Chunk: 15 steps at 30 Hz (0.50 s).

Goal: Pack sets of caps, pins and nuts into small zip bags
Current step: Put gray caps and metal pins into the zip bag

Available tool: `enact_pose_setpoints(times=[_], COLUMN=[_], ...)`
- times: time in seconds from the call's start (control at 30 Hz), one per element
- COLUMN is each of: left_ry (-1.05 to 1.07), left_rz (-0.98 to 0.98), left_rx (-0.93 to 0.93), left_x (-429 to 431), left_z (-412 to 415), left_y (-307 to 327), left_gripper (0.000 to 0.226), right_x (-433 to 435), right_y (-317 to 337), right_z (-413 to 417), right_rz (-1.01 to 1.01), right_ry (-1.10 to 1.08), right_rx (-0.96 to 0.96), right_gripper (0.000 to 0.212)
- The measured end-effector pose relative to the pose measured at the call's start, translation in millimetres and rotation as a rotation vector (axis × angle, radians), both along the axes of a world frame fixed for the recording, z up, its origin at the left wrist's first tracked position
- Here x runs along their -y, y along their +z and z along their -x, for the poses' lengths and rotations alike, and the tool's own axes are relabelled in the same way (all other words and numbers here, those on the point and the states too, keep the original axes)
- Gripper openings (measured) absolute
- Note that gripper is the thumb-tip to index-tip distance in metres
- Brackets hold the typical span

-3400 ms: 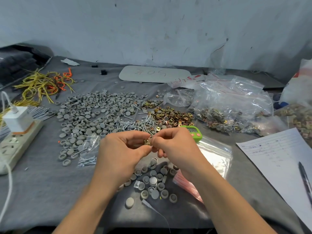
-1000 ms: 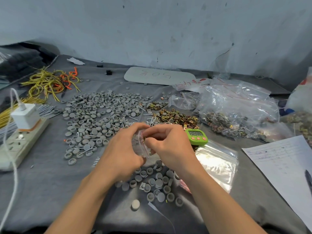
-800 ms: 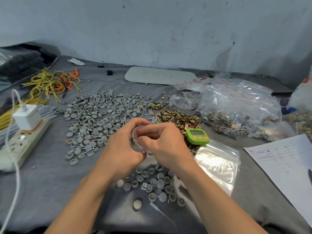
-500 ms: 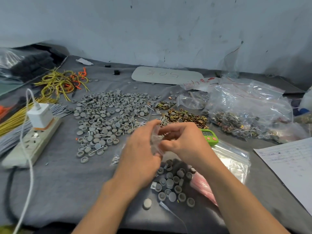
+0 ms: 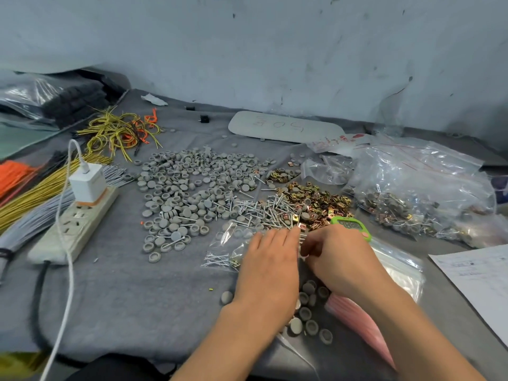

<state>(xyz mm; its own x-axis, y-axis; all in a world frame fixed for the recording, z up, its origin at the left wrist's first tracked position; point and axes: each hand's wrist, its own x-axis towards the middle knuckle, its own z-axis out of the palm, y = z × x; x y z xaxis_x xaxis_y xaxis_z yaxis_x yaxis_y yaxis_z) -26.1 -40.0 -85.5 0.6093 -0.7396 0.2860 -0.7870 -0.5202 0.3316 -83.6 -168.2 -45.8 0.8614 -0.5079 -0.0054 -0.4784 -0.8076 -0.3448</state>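
Note:
My left hand [image 5: 268, 266] lies low over the grey cloth with its fingers straight, its thumb hidden. My right hand [image 5: 336, 257] is beside it, fingers curled, pinching the edge of a small clear zip bag [image 5: 301, 239] that is almost wholly covered by both hands. Grey caps [image 5: 192, 188] spread over the middle of the cloth. Silver pins [image 5: 261, 213] and brass nuts [image 5: 316, 204] lie heaped just beyond my fingertips. Several loose caps [image 5: 310, 314] sit under my wrists. Another small bag with pins [image 5: 220, 258] lies left of my left hand.
A green timer [image 5: 354, 225] sits behind my right hand, with empty zip bags [image 5: 398, 273] and a paper sheet [image 5: 481, 276] to the right. Large bags of packed sets [image 5: 412, 193] lie back right. A power strip [image 5: 74, 221] and wire bundles [image 5: 118, 130] fill the left.
Both hands came down from chest height to the cloth with the small bag. My left fingers went from curled round the bag to straight. The view swung left.

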Motion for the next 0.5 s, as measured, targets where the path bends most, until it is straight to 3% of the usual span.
enact_pose_setpoints(times=[0.1,0.27,0.4,0.5], left_ry=[0.006,0.049,0.004,0.022], left_rz=[0.063,0.062,-0.099,-0.039], left_rx=[-0.056,-0.253,-0.284,-0.349], left_x=[-1,-1,-7,-10], left_z=[-5,-24,-39,-37], left_y=[0,4,16,21], left_gripper=[0.072,0.109,0.105,0.099], right_x=[1,-4,-10,-12], right_y=[2,9,5,3], right_z=[4,20,18,15], right_rz=[-0.038,-0.178,-0.158,-0.161], right_ry=[0.072,0.222,0.198,0.172], right_rx=[-0.029,-0.133,-0.107,-0.108], right_gripper=[0.019,0.014,0.012,0.011])
